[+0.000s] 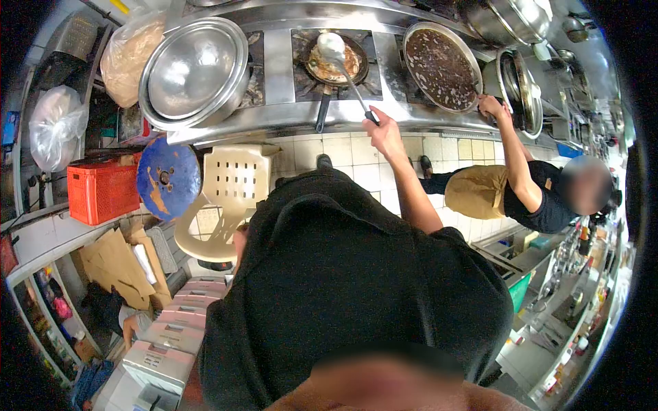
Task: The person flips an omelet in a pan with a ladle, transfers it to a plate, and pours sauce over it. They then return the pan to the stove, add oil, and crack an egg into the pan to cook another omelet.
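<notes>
My right hand (pixel 388 140) is closed around the dark handle of a metal ladle (pixel 354 85). The ladle's round bowl rests over or on the food in a black frying pan (pixel 323 106). A browned, pale mixture (pixel 349 63) like an omelette lies in that pan, which sits on a stove burner with its handle pointing toward me. Only a sliver of my left hand (pixel 240 238) shows beside my body, near the beige plastic chair (pixel 236 175). Its fingers are hidden.
Left of the pan sit large nested metal bowls (pixel 199 68). On its right stands a wide pot of dark brown liquid (pixel 442 68), with a co-worker's hand (pixel 491 105) at its edge. A blue round stool (pixel 154 181) and a red crate (pixel 103 192) stand at left.
</notes>
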